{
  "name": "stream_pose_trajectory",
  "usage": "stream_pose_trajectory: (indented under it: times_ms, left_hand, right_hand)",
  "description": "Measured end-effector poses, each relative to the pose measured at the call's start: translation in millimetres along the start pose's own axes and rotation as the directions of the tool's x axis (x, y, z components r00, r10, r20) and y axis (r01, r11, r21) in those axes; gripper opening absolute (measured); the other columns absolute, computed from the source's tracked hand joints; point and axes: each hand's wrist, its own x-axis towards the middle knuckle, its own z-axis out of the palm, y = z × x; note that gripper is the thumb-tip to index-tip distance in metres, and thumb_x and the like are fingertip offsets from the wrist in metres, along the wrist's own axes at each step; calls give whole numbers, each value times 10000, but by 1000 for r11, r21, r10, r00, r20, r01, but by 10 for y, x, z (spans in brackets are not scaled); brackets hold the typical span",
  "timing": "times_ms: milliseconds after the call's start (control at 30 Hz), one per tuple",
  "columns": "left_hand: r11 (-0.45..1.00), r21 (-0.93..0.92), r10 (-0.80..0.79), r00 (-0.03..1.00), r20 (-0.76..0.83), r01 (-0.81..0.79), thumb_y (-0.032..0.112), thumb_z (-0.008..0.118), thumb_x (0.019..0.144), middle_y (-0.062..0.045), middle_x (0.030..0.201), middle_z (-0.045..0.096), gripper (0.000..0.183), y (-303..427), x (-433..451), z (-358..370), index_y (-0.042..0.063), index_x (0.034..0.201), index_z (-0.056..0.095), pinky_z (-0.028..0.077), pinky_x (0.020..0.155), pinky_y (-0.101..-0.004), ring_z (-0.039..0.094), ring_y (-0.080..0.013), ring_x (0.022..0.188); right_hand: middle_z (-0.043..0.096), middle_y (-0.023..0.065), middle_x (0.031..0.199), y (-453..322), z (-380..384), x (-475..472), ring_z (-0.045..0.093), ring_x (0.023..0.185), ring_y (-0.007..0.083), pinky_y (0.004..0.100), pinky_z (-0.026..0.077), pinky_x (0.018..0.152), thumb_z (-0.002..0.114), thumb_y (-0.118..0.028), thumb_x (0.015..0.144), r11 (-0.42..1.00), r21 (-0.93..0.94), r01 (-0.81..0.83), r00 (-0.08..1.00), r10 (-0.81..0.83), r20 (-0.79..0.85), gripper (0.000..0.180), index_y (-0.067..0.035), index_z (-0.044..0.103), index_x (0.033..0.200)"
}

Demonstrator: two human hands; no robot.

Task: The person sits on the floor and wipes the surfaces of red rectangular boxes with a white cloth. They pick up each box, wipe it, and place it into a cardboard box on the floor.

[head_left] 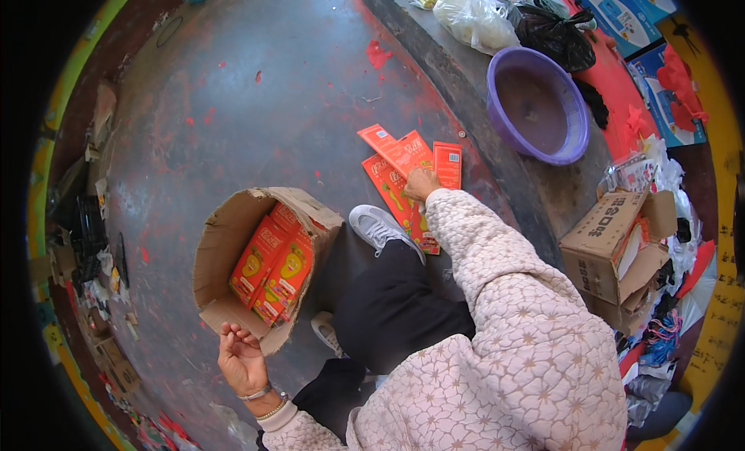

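Note:
My right hand [422, 184] grips the lower end of a flat red packet [391, 147], its fingers partly hidden from above. This packet lies slanted across several similar red packets [386, 189] on the floor, which carry cartoon pictures and white writing. One more red packet [447, 157], printed with a code, lies just right of them. My left hand [240, 358] is palm up with loosely curled fingers and nothing visible in it. It hovers by the near rim of an open cardboard box [210, 247]. Inside the box are several red packets [291, 270] with yellow mango cartoons.
A purple basin [496, 110] of murky water stands on the raised ledge [433, 58] at right. Beyond it are a white plastic bag [474, 20] and a black bag [553, 35]. An opened carton [593, 247] sits at right. My shoe [372, 225] is between box and packets.

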Motion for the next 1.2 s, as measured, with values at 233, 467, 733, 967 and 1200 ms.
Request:
stream_pose_trajectory:
  times_ms: [233,467,733,967,1200]
  left_hand:
    - [1000,-15,4,1000,26,-4,30,459,854,-69,889,541,187,-2,-35,31,26,1039,488,459,677,-249,517,-145,775]
    - [1000,-2,-6,998,65,6,35,459,854,-63,892,541,172,-24,-51,84,31,1021,501,459,676,-243,517,-138,779]
    - [999,38,1,998,63,-4,58,488,812,-35,836,569,149,-73,-157,79,71,952,538,473,617,-221,541,-121,712]
    - [995,-49,100,972,211,-92,100,519,816,-23,828,587,142,-89,-49,367,79,951,555,485,613,-223,558,-116,703]
    - [940,-277,310,840,446,-199,384,483,869,-120,1172,518,491,183,-434,388,39,1216,448,421,884,-350,515,-213,1036]
  right_hand:
    - [616,177,684,250,-632,-154,625,677,327,434,497,609,490,-165,751,996,60,71,951,-49,-307,174,-25,572,815]
    - [617,170,682,228,-27,-862,624,634,328,438,494,559,513,-168,735,988,-33,152,977,-155,-148,150,-41,560,800]
    - [628,179,745,-150,69,-928,626,719,343,447,500,632,516,-139,706,990,28,137,990,-135,-46,163,-40,631,764]
    - [634,130,820,-224,-1769,-835,606,712,289,331,486,640,576,-149,722,685,-55,726,565,-641,-519,100,-72,632,753]
    - [641,97,893,-2004,-2995,-2064,623,691,143,271,508,625,532,-62,802,-21,992,126,642,-760,-97,248,55,578,1016]
